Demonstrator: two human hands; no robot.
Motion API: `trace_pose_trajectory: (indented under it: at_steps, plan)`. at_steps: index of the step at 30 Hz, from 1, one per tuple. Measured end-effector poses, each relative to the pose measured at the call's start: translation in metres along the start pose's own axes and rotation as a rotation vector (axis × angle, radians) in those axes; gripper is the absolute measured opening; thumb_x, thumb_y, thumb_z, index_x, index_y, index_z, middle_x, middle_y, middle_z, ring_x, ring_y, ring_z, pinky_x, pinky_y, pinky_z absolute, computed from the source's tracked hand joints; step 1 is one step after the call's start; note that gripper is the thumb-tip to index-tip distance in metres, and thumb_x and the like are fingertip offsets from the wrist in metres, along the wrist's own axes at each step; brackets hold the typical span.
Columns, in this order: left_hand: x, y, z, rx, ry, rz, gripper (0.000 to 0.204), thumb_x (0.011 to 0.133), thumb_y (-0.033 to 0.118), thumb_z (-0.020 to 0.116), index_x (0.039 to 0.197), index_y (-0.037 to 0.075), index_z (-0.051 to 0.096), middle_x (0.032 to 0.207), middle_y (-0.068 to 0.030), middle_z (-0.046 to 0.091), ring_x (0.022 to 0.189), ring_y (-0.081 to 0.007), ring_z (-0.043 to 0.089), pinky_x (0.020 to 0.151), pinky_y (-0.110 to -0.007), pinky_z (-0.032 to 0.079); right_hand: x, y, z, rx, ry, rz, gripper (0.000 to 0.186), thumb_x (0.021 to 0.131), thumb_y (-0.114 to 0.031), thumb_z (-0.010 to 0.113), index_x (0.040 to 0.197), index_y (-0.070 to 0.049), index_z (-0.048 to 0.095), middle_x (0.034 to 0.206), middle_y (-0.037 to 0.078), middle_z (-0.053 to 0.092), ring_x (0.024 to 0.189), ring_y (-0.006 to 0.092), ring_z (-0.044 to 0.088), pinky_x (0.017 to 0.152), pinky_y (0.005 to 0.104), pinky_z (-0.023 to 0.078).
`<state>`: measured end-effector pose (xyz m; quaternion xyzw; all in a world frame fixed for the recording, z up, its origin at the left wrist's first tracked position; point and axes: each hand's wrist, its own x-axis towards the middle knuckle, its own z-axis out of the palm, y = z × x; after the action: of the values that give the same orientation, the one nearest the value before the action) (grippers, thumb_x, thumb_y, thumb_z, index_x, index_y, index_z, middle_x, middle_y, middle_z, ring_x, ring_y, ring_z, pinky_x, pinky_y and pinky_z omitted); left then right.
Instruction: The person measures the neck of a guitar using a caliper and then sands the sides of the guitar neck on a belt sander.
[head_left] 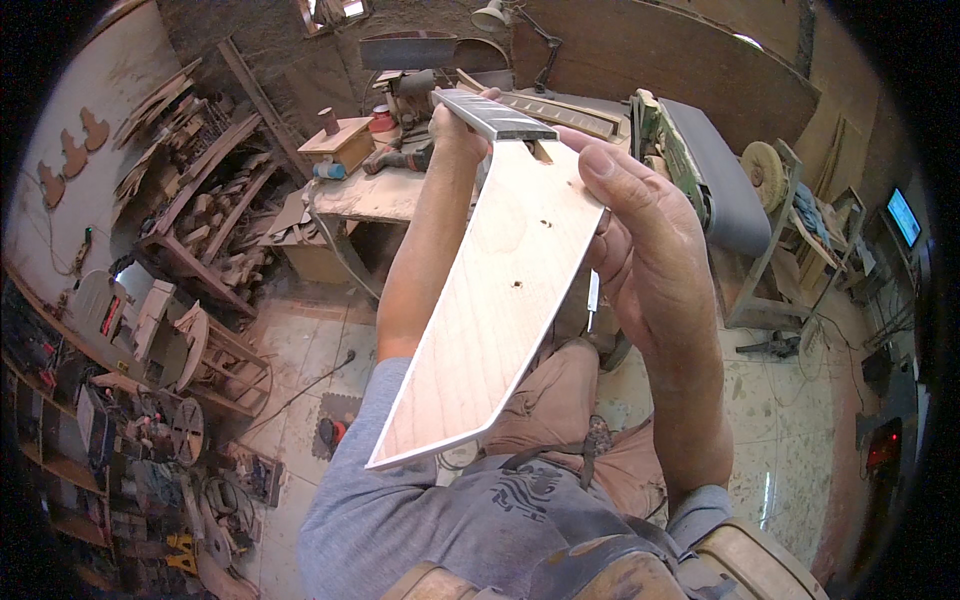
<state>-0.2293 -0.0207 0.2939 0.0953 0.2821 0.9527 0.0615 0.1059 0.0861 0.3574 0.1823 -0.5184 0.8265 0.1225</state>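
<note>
A guitar neck (500, 118) is held up in front of me, its pale wooden headstock (480, 270) pointing toward my chest. The headstock has a white edge, a few small holes and a slot beside the dark end of the fretboard. Farther off, my left hand (457, 124) is wrapped round the neck from the left, most of its fingers hidden behind it. My right hand (645, 225) grips the headstock's right edge near the slot, thumb at the front face and the other fingers behind.
A workbench (390, 197) ahead carries a power drill (385, 158) and a wooden box (337, 143). To the right stands a belt sander (715, 170) with a grey belt. Wood scraps fill a rack (205, 215) at left. A cable (300, 392) crosses the tiled floor.
</note>
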Motion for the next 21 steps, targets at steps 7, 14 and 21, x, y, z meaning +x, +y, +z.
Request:
trace_pose_trajectory:
  at_steps: [7,14,21]
  plan:
    - [0.006,-0.003,-0.006,-0.027,-0.069,0.038,0.054,0.109,0.031,0.022,0.145,-0.008,0.030,0.130,-0.0357,0.058,0.119,-0.0438,0.062,0.104,-0.061,0.052,-0.001,-0.002,0.000,-0.007,-0.024,-0.005,0.051,0.102,-0.033,0.066,0.134,0.006,0.058,0.108,0.009,0.069,0.096,0.0115,0.068,0.082,0.0285,0.062]
    - [-0.008,-0.005,-0.002,0.121,-0.145,0.093,0.053,0.109,0.031,0.019,0.145,-0.007,0.029,0.128,-0.0362,0.058,0.118,-0.0439,0.063,0.103,-0.059,0.053,-0.001,-0.002,-0.002,-0.010,-0.021,-0.031,0.054,0.103,-0.032,0.064,0.136,0.010,0.053,0.110,0.014,0.069,0.094,0.0134,0.071,0.081,0.0268,0.063]
    - [0.002,-0.005,0.007,-0.009,-0.040,-0.005,0.056,0.109,0.033,0.020,0.144,-0.009,0.032,0.128,-0.0347,0.059,0.116,-0.0426,0.063,0.101,-0.059,0.054,-0.003,-0.004,-0.001,-0.020,0.003,-0.014,0.054,0.103,-0.034,0.065,0.136,0.007,0.056,0.108,0.010,0.069,0.097,0.0127,0.068,0.082,0.0301,0.061]
